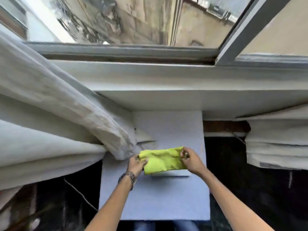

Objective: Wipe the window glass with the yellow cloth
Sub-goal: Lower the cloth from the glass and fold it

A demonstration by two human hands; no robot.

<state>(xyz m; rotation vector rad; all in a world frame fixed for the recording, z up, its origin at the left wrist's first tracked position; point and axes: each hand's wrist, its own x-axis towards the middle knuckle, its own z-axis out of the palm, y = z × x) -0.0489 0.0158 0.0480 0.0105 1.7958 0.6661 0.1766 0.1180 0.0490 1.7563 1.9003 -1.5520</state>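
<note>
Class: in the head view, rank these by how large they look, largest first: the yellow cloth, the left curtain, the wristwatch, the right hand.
1. left curtain, by far the largest.
2. yellow cloth.
3. right hand, smaller than the cloth.
4. wristwatch, smallest.
The curtain hangs nearer the camera, which exaggerates its size.

i see two bare forearms with no sleeves rising from the bottom of the frame. the left hand (135, 165) has a metal link watch (131, 177) at its wrist; the right hand (191, 160) wears nothing. blue jeans (145, 225) show at bottom centre.
</note>
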